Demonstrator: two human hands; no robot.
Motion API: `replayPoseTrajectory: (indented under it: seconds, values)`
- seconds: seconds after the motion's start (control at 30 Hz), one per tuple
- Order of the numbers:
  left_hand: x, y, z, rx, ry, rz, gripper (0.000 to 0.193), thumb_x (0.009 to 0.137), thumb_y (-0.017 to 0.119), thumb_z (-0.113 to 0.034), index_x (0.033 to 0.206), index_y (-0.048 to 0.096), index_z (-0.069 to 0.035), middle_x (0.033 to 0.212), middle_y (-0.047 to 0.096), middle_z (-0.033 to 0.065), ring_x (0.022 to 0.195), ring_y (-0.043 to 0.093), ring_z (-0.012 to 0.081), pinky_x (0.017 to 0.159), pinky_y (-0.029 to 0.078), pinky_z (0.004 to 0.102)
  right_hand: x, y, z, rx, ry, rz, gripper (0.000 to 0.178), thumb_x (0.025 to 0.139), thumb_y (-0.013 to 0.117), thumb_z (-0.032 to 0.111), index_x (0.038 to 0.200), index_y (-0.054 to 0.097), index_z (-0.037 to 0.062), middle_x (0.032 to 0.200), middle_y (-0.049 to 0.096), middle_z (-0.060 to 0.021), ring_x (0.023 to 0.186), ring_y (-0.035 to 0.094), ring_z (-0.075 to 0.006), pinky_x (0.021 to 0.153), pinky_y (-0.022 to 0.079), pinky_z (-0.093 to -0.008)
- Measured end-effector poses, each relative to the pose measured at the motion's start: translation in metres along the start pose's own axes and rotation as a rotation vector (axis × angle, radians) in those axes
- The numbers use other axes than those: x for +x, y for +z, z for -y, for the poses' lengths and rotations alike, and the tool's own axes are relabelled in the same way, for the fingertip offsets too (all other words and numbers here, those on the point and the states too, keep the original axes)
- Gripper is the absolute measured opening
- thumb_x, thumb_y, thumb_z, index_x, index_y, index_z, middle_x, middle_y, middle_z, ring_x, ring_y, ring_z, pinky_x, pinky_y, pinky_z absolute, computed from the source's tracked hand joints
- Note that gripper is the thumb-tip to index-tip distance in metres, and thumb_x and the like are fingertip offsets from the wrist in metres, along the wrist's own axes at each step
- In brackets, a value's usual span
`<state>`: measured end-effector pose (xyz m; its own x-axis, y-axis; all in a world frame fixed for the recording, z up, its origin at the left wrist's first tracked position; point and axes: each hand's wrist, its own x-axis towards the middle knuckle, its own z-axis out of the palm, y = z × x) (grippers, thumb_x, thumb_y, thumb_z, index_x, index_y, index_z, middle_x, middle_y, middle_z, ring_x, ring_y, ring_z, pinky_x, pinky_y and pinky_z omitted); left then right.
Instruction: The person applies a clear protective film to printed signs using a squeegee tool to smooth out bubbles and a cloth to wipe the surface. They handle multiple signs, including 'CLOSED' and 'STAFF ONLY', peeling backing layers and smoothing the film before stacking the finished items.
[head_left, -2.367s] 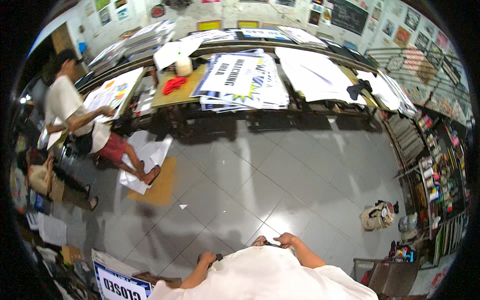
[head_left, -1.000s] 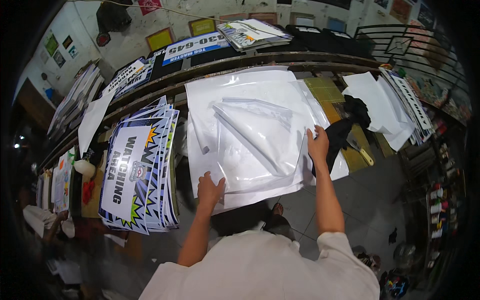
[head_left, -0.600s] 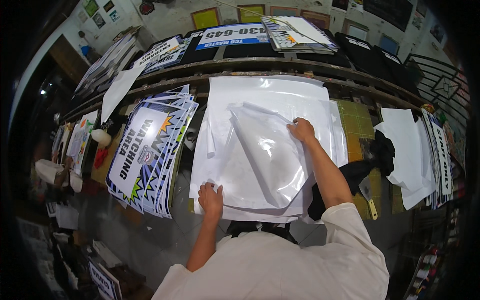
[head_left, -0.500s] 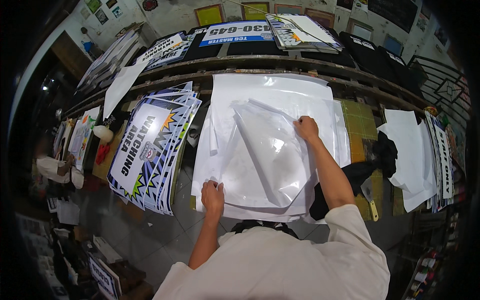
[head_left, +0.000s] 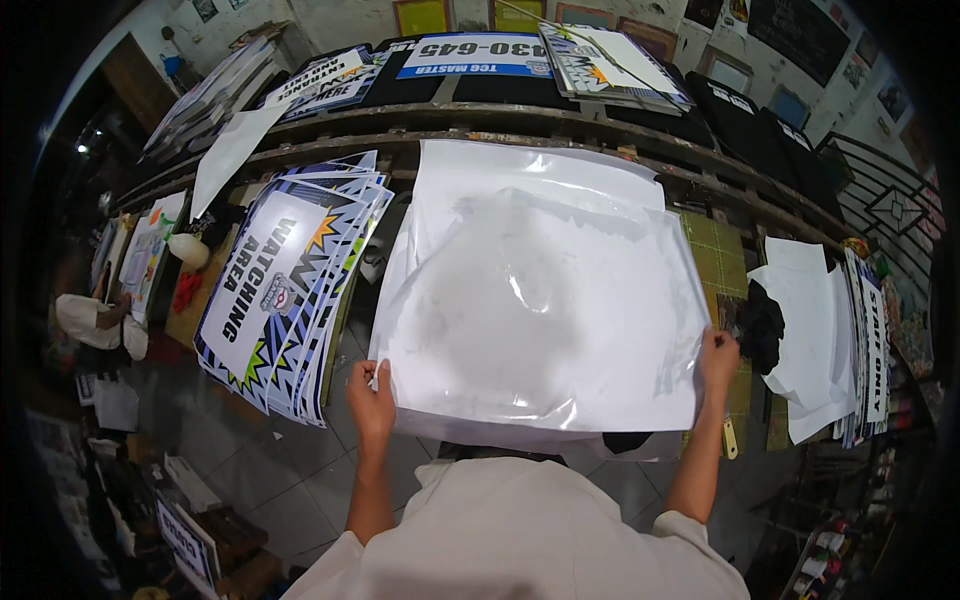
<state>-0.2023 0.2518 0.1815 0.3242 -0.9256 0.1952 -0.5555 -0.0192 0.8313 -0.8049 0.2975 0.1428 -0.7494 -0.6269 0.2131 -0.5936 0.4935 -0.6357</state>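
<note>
A wide, glossy, translucent film sheet (head_left: 540, 370) spreads in front of me over white sheets (head_left: 530, 160) on the worktable. It shows a greyish patch in the middle and shiny creases. My left hand (head_left: 372, 400) pinches its near left corner between thumb and fingers. At the near right corner my right hand (head_left: 719, 360) grips the film's edge, thumb and fingers closed. Below the film's near edge, part of something black shows, mostly covered.
Left of the film lies a stack of printed sign boards (head_left: 270, 290). To the right are a green cutting mat (head_left: 715, 260), a black cloth (head_left: 762, 325), a yellow-handled tool (head_left: 729, 438) and white paper (head_left: 810, 340). A white bottle (head_left: 187, 249) stands far left. More boards (head_left: 480, 60) line the back.
The film, folded over on itself before, now lies spread out. My right hand came down from its far right side to the near right corner; my left hand shifted slightly left.
</note>
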Motion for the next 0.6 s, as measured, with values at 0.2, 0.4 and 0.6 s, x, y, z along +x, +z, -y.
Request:
replayPoseTrajectory:
  seconds: [0.2, 0.4, 0.6]
  values:
    - [0.003, 0.011, 0.076, 0.098, -0.033, -0.039, 0.028, 0.098, 0.068, -0.021, 0.096, 0.061, 0.005, 0.085, 0.067, 0.0202, 0.078, 0.065, 0.0308, 0.074, 0.051, 0.0395, -0.060, 0.033, 0.004, -0.030, 0.059, 0.046, 0.037, 0.092, 0.068, 0.033, 0.091, 0.075, -0.0028, 0.088, 0.073, -0.0254, 0.088, 0.071, -0.0432, 0.079, 0.053, -0.0480]
    - [0.031, 0.008, 0.091, 0.342, -0.023, 0.048, 0.030, 0.096, 0.069, -0.023, 0.101, 0.064, 0.006, 0.090, 0.070, 0.0239, 0.086, 0.069, 0.0411, 0.077, 0.052, 0.0454, -0.066, 0.045, 0.029, -0.197, 0.088, 0.092, 0.043, 0.094, 0.065, 0.041, 0.093, 0.076, -0.0008, 0.090, 0.073, -0.0257, 0.090, 0.069, -0.0462, 0.082, 0.054, -0.0517]
    - [0.026, 0.012, 0.088, 0.494, 0.024, -0.062, 0.034, 0.094, 0.070, -0.021, 0.116, 0.065, 0.004, 0.114, 0.067, 0.0233, 0.106, 0.063, 0.0408, 0.090, 0.051, 0.0454, -0.084, 0.012, 0.019, -0.160, 0.067, -0.006, 0.039, 0.100, 0.055, 0.036, 0.110, 0.066, -0.0008, 0.103, 0.067, -0.0260, 0.101, 0.063, -0.0472, 0.089, 0.051, -0.0525]
